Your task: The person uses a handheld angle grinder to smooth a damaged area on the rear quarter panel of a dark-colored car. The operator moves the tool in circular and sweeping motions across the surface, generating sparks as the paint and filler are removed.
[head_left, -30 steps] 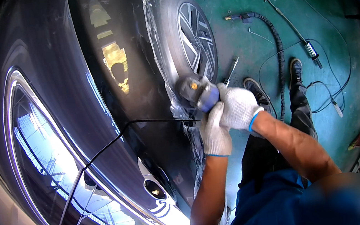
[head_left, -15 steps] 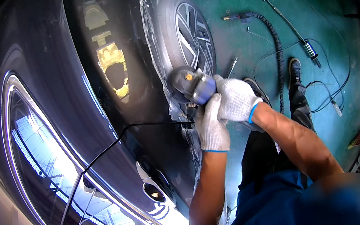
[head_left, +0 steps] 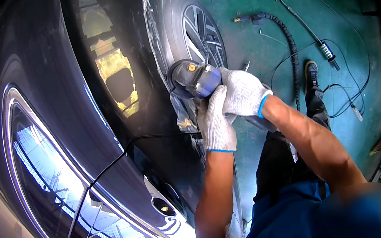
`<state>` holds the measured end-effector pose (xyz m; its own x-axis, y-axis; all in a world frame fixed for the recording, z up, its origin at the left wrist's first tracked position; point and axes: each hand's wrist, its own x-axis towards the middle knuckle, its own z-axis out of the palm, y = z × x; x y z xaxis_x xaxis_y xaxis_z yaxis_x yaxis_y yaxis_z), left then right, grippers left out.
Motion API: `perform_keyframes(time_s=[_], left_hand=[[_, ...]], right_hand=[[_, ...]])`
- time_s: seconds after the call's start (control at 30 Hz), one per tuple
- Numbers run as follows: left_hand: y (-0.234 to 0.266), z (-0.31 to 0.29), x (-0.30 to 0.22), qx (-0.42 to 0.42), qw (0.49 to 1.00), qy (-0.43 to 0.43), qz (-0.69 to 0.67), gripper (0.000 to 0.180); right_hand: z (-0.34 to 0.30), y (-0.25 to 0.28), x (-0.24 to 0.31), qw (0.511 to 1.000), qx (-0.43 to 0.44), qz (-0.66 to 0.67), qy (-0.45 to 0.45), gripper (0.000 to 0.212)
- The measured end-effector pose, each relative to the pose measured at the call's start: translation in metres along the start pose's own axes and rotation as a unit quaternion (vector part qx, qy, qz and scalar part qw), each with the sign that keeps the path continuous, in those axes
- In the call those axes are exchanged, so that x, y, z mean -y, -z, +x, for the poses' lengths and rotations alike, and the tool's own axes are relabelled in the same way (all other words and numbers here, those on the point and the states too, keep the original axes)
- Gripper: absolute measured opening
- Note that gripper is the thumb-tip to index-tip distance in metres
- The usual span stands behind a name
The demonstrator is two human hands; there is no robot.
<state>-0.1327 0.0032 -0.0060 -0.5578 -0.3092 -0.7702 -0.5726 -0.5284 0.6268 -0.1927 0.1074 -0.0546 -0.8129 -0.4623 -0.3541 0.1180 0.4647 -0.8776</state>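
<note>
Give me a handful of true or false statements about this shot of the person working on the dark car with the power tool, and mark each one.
1. Both hands wear white knit gloves with blue cuffs. True: the left hand and the right hand are both gloved.
2. The power tool is lying on the floor. False: both hands grip it, and its head is against the dark car body beside the wheel.
3. The floor is green. True.
4. The floor around the person is bare. False: a black corrugated hose, thin cables and hand tools lie on it.
5. The car's wheel has been taken off. False: it sits in its arch.
</note>
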Motion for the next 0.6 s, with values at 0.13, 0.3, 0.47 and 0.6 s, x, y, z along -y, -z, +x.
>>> perform_keyframes(time_s=[0.13, 0.3, 0.47, 0.6], left_hand=[[0.012, -0.015, 0.031, -0.073, 0.997, 0.021, -0.017, 0.061], [0.007, -0.004, 0.024, -0.067, 0.998, 0.013, -0.008, 0.061], [-0.030, 0.038, -0.014, -0.009, 0.999, -0.036, 0.019, 0.044], [0.001, 0.025, 0.017, -0.038, 0.999, 0.001, -0.017, 0.044]], right_hand=[[-0.023, -0.014, -0.011, 0.995, 0.085, -0.024, -0.042, 0.046], [-0.013, -0.010, -0.009, 0.998, 0.051, 0.000, -0.034, 0.046], [0.040, 0.017, -0.011, 0.999, -0.024, 0.024, 0.011, 0.043], [0.014, 0.009, -0.009, 0.999, 0.039, -0.007, -0.003, 0.048]])
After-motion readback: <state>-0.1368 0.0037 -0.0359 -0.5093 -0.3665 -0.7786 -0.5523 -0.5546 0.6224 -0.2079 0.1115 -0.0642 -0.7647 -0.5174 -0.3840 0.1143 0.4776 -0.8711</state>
